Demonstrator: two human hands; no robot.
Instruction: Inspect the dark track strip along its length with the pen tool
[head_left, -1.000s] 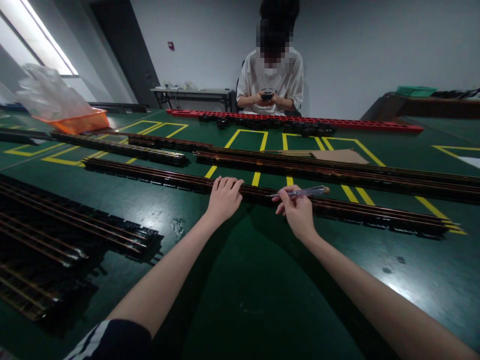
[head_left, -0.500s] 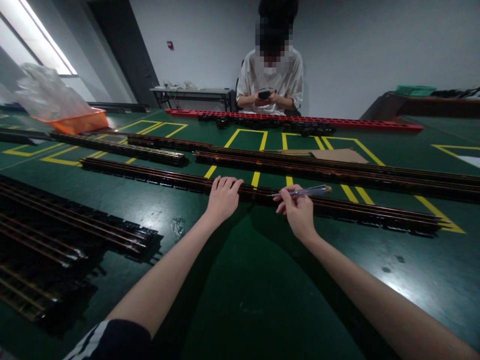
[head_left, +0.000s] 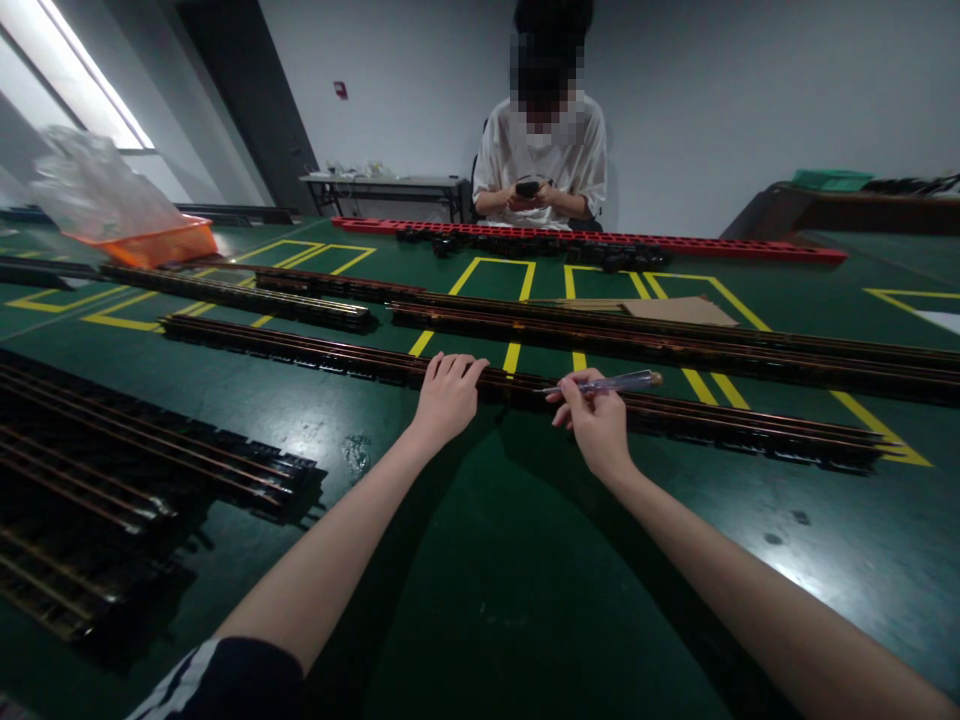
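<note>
The long dark strip (head_left: 517,388) lies across the worktop (head_left: 495,600) in front of me, and it has just slid slightly to my left along its length. I judge that this brings a slightly different stretch under the tip of my screwdriver (head_left: 628,381). The fingers of my right hand (head_left: 604,435) are closed around its clear handle, with the tip at the strip. The fingers of my left hand (head_left: 446,400) bend over the strip just beside; I can't tell whether they pinch it or only press.

Beyond it lie another long bundle (head_left: 675,347) and a brown card (head_left: 679,312). More dark strips (head_left: 165,440) sit to my left. Farther off are an orange basket (head_left: 161,245), a red rail (head_left: 750,247) and a seated person (head_left: 540,165) holding a small dark object (head_left: 527,188).
</note>
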